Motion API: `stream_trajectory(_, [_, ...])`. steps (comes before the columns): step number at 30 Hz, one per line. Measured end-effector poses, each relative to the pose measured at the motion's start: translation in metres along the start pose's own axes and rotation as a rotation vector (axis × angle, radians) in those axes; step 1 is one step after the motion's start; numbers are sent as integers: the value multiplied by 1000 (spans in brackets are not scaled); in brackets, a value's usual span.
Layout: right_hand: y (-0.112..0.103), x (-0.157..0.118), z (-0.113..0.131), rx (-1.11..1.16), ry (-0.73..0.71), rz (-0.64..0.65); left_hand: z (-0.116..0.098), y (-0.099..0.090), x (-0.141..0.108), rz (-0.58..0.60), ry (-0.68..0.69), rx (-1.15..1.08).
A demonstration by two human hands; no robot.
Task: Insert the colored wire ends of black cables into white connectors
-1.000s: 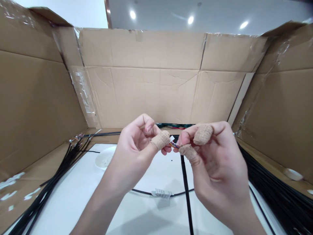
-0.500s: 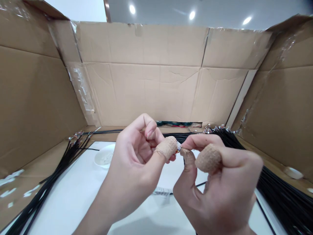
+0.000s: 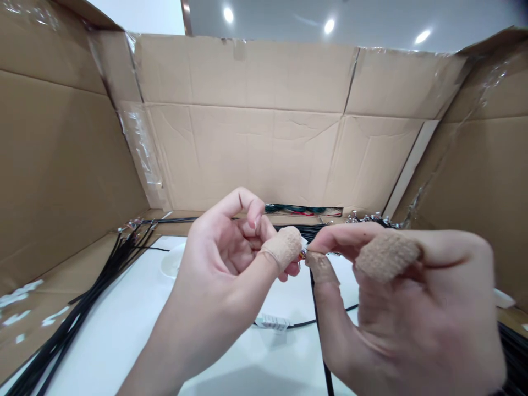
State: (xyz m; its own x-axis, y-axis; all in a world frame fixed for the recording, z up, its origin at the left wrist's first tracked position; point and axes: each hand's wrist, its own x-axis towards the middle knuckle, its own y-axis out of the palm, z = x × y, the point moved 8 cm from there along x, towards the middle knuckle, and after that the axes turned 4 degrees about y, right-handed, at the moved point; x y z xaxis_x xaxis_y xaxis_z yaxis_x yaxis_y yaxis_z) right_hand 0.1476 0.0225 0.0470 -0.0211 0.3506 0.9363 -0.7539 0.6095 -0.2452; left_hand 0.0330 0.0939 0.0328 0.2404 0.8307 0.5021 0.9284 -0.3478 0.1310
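My left hand is closed, its taped thumb pressed to the fingers around a small white connector. Thin coloured wires show just under the connector, at the end of a black cable that hangs down between the hands. My right hand pinches with thumb and index fingertips right at the connector's edge, seemingly on one thin wire; the fingertips mostly hide it. Tape wraps the right thumb and another right finger. Behind the hands, a printed label is wrapped on another black cable.
A bundle of black cables lies along the left; another bundle runs down the right, partly behind my right hand. A white bowl stands on the white tabletop. Cardboard walls enclose the back and sides. White scraps lie left.
My right hand has shifted right and turned outward, its fingertips still at the connector. More of the hanging black cable shows. My left hand has barely moved and covers more of the bowl.
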Motion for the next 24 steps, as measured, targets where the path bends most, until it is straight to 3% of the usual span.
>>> stream_trajectory(2, [-4, -3, -13, 256, 129, -119, -2, -1, 1, 3, 13, -1])
stream_trajectory(5, [5, -7, -21, 528, 270, -127, -1, -3, 3, -3, 23, -9])
stream_trajectory(14, [3, -9, -16, 396, 215, -167, 2, -5, 3, -54, 71, 56])
stream_trajectory(24, [10, -10, -21, 387, 256, -49, 2, 0, 4, -58, 73, 152])
